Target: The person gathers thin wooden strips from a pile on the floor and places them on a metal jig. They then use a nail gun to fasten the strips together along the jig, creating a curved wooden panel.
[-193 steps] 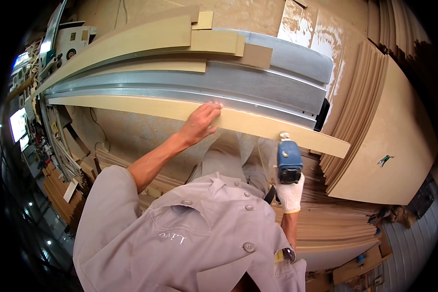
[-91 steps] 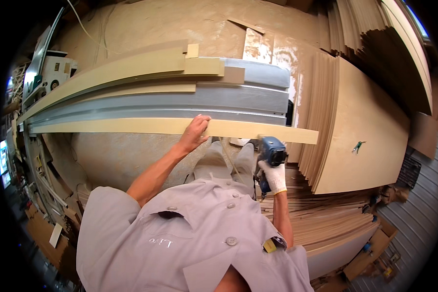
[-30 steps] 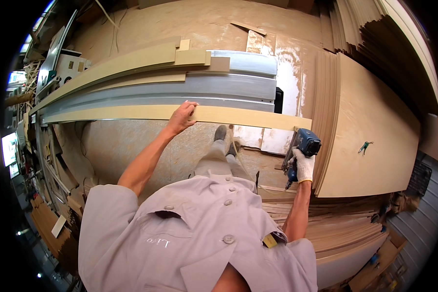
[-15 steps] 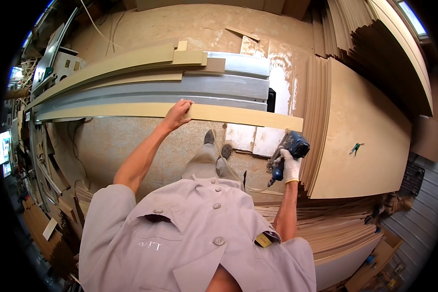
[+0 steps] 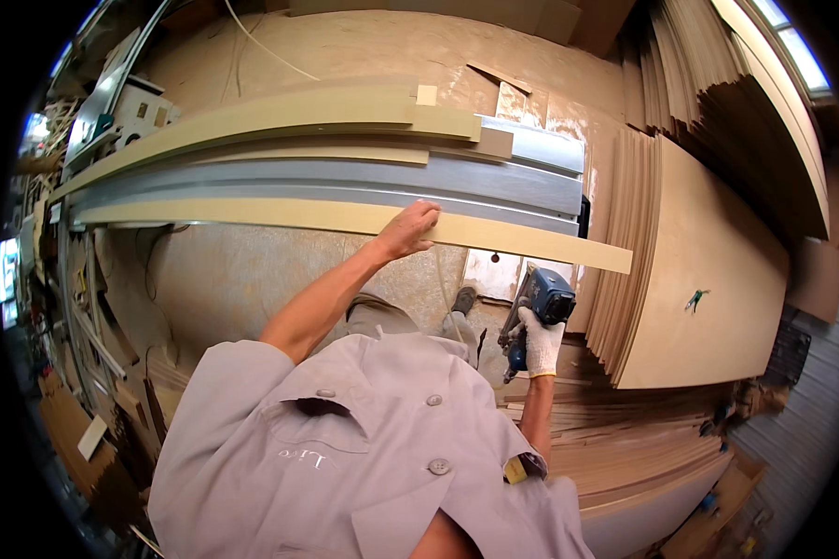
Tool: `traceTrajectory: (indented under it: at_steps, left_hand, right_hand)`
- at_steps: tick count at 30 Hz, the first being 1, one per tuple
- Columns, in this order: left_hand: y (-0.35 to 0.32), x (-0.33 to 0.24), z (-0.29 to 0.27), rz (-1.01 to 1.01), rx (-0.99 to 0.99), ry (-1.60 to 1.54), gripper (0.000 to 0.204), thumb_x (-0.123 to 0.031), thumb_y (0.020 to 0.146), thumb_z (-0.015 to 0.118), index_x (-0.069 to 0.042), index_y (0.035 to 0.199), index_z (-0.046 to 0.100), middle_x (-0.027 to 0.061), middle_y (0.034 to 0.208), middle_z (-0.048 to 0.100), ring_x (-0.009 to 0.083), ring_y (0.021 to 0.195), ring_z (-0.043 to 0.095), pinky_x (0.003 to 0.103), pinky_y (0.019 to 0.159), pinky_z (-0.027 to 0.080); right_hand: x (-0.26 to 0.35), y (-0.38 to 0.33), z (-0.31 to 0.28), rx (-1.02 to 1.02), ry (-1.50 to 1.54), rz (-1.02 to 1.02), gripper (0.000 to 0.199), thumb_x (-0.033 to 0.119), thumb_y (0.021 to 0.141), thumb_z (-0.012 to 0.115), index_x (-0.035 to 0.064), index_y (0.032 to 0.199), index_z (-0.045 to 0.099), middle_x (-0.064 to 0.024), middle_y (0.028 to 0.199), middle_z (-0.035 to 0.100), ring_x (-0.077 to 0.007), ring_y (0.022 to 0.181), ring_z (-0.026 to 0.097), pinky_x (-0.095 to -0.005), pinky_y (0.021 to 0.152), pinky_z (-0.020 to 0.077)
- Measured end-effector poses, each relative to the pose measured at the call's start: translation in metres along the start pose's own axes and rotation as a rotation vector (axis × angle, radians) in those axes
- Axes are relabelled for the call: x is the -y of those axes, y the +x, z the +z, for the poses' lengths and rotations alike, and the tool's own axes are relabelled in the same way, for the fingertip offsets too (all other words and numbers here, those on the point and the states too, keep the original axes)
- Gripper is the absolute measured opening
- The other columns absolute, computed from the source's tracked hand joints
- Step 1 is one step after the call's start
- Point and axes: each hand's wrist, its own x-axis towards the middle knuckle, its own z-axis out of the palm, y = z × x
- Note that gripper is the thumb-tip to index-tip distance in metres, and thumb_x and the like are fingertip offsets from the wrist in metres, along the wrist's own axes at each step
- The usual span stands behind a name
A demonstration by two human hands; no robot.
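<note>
A long, narrow pale wood strip (image 5: 531,238) lies along the near edge of the grey metal bed (image 5: 522,191), its right end sticking out past the metal. My bare left hand (image 5: 406,231) is closed on the strip right of its middle, thumb and fingers pinching its edge. In a white knit glove, my right hand (image 5: 543,343) grips the handle of a blue and black nail gun (image 5: 552,294). The gun is just below the strip's right part, apart from it; its nose points up and left.
More wood strips (image 5: 336,107) are stacked along the far side of the bed. Tall stacks of boards (image 5: 708,270) stand at the right, with small green-handled pliers (image 5: 695,299) on one. A pale hose (image 5: 280,56) crosses the floor beyond. My shoe (image 5: 464,299) shows below the strip.
The nail gun has moved left and nearer to me, away from the strip's right end. The bed and strip sit farther right in view. My left hand still holds the strip.
</note>
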Motion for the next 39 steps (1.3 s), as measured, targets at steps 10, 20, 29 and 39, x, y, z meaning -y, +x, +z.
traceTrajectory:
  at_steps: [10,20,29,39]
  left_hand:
    - [-0.222,0.184,-0.231,-0.141,0.016,0.238,0.042,-0.007,0.068,0.080,-0.003,0.101,0.055,0.0150,0.128,0.060,0.0378,0.116,0.057,0.046,0.101,0.047]
    - [-0.276,0.219,-0.275,-0.233,0.041,0.266,0.043,-0.001,0.066,0.075,0.000,0.103,0.053,0.0168,0.134,0.058,0.0377,0.122,0.055,0.044,0.102,0.049]
    - [-0.274,0.219,-0.276,-0.289,0.080,0.246,0.041,-0.001,0.066,0.073,0.001,0.103,0.054,0.0172,0.134,0.058,0.0371,0.125,0.054,0.043,0.103,0.049]
    - [-0.267,0.219,-0.282,-0.321,0.105,0.186,0.036,-0.002,0.071,0.075,-0.001,0.098,0.052,0.0157,0.135,0.057,0.0374,0.126,0.054,0.044,0.101,0.050]
  right_hand:
    - [-0.002,-0.050,0.219,0.114,-0.162,0.072,0.014,0.007,0.088,0.075,0.0010,0.099,0.068,-0.0027,0.075,0.066,-0.0135,0.060,0.065,-0.0288,0.056,0.0513]
    - [-0.026,-0.052,0.309,0.200,-0.357,0.110,0.022,0.005,0.086,0.075,-0.0002,0.104,0.065,-0.0059,0.080,0.068,-0.0143,0.060,0.065,-0.0300,0.055,0.0517]
    - [-0.037,-0.049,0.331,0.179,-0.393,0.206,0.031,0.007,0.084,0.079,-0.0003,0.110,0.062,-0.0062,0.086,0.069,-0.0145,0.063,0.066,-0.0313,0.056,0.0531]
    - [-0.035,-0.048,0.356,0.251,-0.451,0.071,0.016,0.013,0.085,0.080,0.0021,0.089,0.069,-0.0034,0.069,0.068,-0.0131,0.062,0.064,-0.0313,0.060,0.0508]
